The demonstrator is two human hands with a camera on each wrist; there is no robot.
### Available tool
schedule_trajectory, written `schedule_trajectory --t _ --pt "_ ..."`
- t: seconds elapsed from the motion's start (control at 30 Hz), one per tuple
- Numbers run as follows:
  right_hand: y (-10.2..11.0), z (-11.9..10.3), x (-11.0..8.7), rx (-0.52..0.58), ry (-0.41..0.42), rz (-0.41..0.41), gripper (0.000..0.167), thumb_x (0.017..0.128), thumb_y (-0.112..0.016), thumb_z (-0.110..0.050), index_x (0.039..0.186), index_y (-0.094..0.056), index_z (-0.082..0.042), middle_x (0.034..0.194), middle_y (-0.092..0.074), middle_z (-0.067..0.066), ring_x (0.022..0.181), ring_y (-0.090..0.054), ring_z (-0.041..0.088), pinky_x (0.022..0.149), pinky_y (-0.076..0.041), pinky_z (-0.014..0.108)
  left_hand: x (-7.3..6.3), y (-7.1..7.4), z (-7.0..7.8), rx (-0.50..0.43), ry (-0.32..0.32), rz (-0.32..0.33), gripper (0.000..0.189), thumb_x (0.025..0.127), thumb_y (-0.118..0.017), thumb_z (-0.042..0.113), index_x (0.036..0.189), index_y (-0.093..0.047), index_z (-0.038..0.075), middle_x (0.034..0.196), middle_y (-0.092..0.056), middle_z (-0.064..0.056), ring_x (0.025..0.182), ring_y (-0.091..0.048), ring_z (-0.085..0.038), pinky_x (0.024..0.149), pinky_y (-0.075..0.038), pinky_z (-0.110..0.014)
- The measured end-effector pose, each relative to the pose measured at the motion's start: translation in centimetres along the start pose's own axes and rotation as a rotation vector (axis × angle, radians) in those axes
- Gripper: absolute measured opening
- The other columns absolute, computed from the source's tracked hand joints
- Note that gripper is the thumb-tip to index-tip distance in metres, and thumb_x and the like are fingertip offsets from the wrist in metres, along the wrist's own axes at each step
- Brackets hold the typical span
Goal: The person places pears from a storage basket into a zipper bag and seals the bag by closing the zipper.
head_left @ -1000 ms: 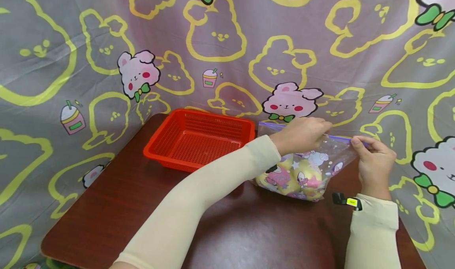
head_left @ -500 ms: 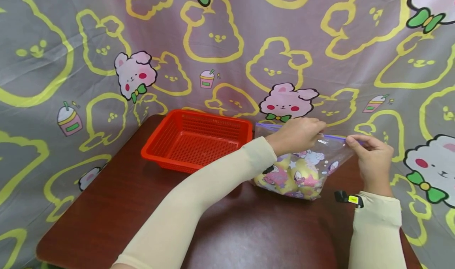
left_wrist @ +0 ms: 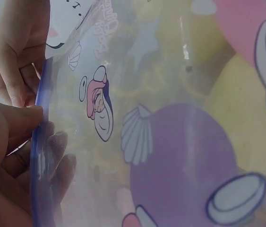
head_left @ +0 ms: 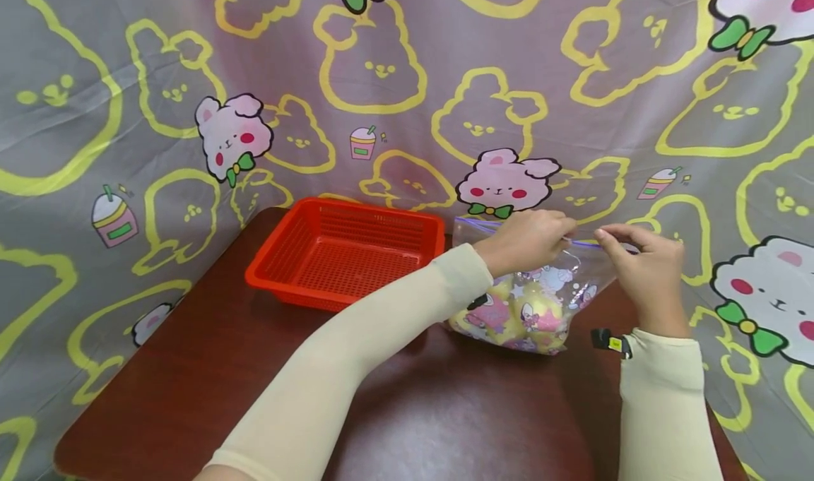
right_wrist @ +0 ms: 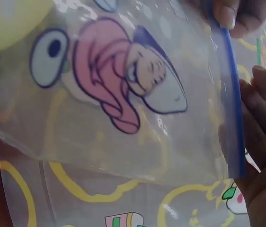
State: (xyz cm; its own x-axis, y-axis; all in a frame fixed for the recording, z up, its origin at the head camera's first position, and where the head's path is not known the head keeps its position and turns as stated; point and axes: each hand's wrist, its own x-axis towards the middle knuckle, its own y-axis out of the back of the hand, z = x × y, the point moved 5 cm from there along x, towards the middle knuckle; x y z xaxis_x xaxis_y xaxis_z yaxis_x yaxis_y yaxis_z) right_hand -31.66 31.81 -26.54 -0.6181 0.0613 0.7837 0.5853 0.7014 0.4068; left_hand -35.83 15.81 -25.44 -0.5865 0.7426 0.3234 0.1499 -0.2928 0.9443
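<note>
A clear zip bag [head_left: 540, 304] with a purple zip edge and printed cartoon figures stands on the brown table, right of centre. Rounded yellow things [head_left: 505, 311] fill its lower part; their kind is unclear through the print. My left hand [head_left: 528, 241] pinches the zip edge near its middle; in the left wrist view its thumb [left_wrist: 29, 116] lies on the near face, with fingers seen through the film. Close by on the right, my right hand [head_left: 649, 269] pinches the same edge between thumb and forefinger. The bag's right top corner [right_wrist: 234, 161] shows beside the right hand.
A red perforated plastic basket [head_left: 305, 294] sits left of the bag at the back of the table [head_left: 191, 389]. Behind and at both sides hangs a grey curtain [head_left: 394, 43] with yellow bear outlines. My left forearm crosses in front of the basket's right corner.
My right hand has moved left along the zip edge and slightly up, closer to my left hand. The left hand keeps its place on the bag. The head view has turned slightly right.
</note>
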Motion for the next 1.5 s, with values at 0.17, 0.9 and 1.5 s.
schedule_trajectory --t 0.17,0.9,1.5 --pt "-1.0 -0.7 0.1 -0.066 0.136 -0.049 0.015 0.077 -0.081 -0.003 0.09 -0.075 0.003 0.084 -0.072 0.017 0.08 -0.057 -0.013 0.073 -0.038 0.004 0.1 -0.2 -0.5 -0.004 0.006 0.008 0.022 0.1 -0.055 0.029 0.117 -0.066 0.02 0.107 -0.063 0.01 0.092 -0.06 -0.003 0.072 -0.047 -0.019" --pt "-2.3 -0.9 -0.2 -0.092 0.277 -0.112 0.019 0.07 -0.085 0.0 0.087 -0.076 0.001 0.081 -0.072 0.013 0.07 -0.068 0.028 0.069 -0.037 0.01 -0.1 -0.7 -1.2 -0.022 -0.029 0.025 0.022 0.101 -0.054 0.029 0.115 -0.065 0.016 0.101 -0.062 0.007 0.083 -0.058 -0.003 0.067 -0.046 -0.017" --pt "-1.6 -1.5 -0.7 -0.066 0.291 -0.103 0.014 0.071 -0.083 0.005 0.083 -0.075 0.002 0.078 -0.071 0.013 0.068 -0.066 0.027 0.07 -0.038 0.008 -1.6 0.5 -1.3 -0.034 -0.043 0.02 0.02 0.1 -0.056 0.028 0.113 -0.064 0.015 0.105 -0.062 0.006 0.086 -0.059 -0.005 0.071 -0.048 -0.02"
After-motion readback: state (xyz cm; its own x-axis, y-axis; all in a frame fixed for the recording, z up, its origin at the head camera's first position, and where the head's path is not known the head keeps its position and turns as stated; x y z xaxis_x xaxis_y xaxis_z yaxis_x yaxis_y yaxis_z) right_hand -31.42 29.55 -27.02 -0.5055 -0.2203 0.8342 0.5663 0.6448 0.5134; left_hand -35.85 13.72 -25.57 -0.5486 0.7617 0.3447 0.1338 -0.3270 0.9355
